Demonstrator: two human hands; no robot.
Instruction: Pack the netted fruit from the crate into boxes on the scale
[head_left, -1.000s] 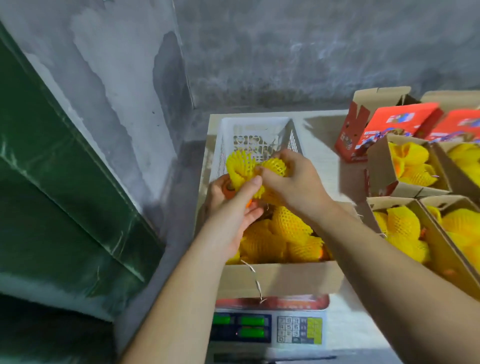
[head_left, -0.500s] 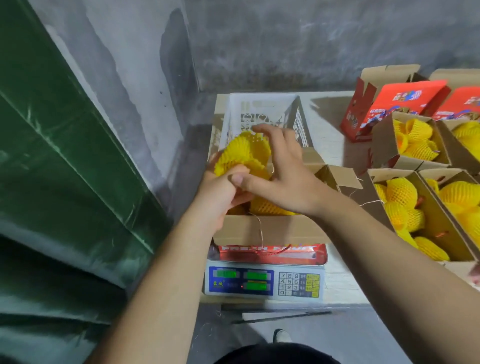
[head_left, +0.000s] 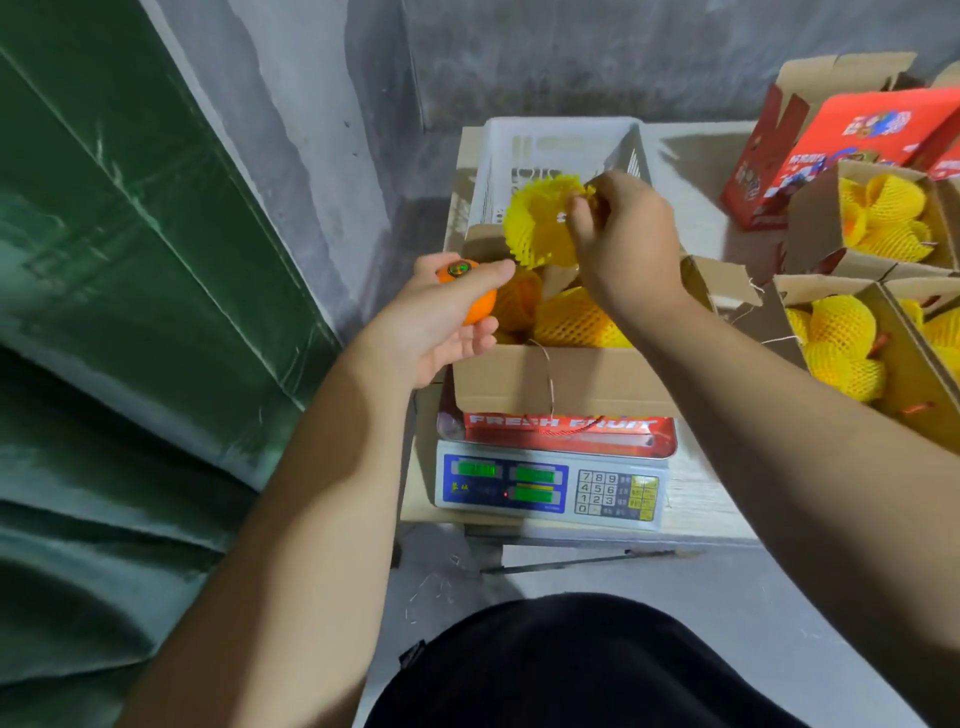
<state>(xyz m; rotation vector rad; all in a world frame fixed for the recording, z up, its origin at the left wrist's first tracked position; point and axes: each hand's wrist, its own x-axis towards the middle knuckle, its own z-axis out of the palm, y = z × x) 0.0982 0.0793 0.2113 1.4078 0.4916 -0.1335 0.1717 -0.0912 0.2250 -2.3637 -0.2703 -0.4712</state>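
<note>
Orange and bare of its net, one fruit (head_left: 475, 299) sits in the left hand (head_left: 441, 322) just left of the open box (head_left: 566, 374) on the scale (head_left: 550, 488), thumb pressed over its stickered top and the other fingers curled beneath it. Half a second ago both hands were bunched together on a netted fruit over the box; now they have parted, and the yellow foam net (head_left: 545, 221) hangs empty from the right hand (head_left: 623, 244), whose thumb and fingertips pinch its upper edge above the far rim of the box, in front of the white crate (head_left: 561, 150). More netted fruit (head_left: 576, 322) lies inside the box, partly covered by the right wrist, so their number cannot be told. The crate's inside is mostly screened by the net and hand. The scale's green readouts are too blurred to read. On the table (head_left: 696, 499) to the right stand further open boxes of netted fruit (head_left: 841, 343), cut off by the frame edge, with red printed cartons (head_left: 831, 140) behind them. Green sheeting (head_left: 130, 260) covers the left side.
</note>
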